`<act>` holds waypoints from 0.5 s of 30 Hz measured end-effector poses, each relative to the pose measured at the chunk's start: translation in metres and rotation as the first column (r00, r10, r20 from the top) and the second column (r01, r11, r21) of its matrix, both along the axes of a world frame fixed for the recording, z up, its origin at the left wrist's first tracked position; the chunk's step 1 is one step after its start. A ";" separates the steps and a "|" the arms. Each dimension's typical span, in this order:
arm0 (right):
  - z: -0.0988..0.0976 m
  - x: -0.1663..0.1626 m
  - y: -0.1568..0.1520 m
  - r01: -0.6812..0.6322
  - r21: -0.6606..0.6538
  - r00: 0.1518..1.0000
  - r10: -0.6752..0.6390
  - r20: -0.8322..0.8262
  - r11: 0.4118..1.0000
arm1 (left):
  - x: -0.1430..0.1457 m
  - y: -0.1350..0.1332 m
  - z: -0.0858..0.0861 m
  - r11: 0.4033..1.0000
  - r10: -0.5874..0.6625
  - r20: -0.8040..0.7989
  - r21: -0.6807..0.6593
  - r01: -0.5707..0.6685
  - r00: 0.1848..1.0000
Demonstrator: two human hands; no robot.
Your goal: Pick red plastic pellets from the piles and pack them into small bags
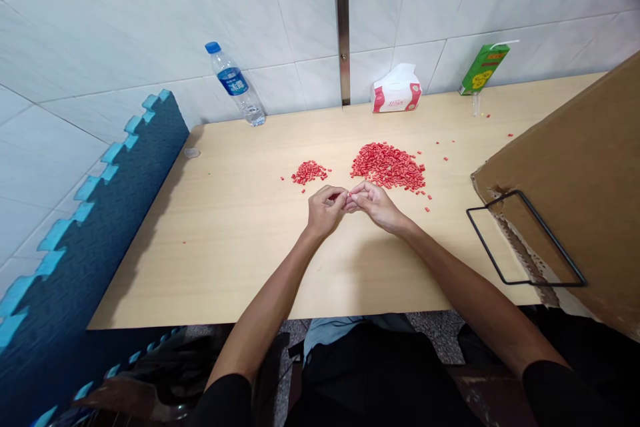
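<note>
My left hand (326, 207) and my right hand (375, 204) meet fingertip to fingertip above the table. Between them is a small red piece (350, 193), pinched by both and mostly covered by the fingers. Just beyond my right hand lies a large heap of small red pieces (389, 165). A smaller heap of similar red pieces (309, 172) lies beyond my left hand. A few single pieces are scattered around both heaps.
Along the tiled wall stand a water bottle (237, 87), a tissue pack (397, 92) and a green drink carton (483, 69) with a straw. A blue foam mat (120, 193) edges the left side. Cardboard (565, 180) and a black wire frame (555, 233) border the right.
</note>
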State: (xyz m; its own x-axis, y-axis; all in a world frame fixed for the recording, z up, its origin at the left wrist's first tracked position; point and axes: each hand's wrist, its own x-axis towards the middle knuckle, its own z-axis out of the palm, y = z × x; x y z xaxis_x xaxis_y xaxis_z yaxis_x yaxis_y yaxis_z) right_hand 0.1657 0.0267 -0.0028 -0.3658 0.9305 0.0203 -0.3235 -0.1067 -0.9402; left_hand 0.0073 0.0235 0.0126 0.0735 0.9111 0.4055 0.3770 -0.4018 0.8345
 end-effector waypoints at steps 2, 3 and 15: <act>0.000 0.000 0.000 0.003 0.003 1.000 -0.003 -0.006 1.000 | 0.000 0.000 0.000 1.000 -0.001 0.003 0.001 0.001 1.000; 0.000 0.000 0.000 0.005 0.003 1.000 -0.005 -0.008 1.000 | 0.000 0.000 0.000 1.000 0.001 0.003 -0.002 -0.001 1.000; 0.005 -0.001 -0.001 0.011 -0.085 1.000 -0.011 -0.004 0.996 | -0.001 0.000 -0.002 1.000 -0.013 -0.018 0.008 0.013 1.000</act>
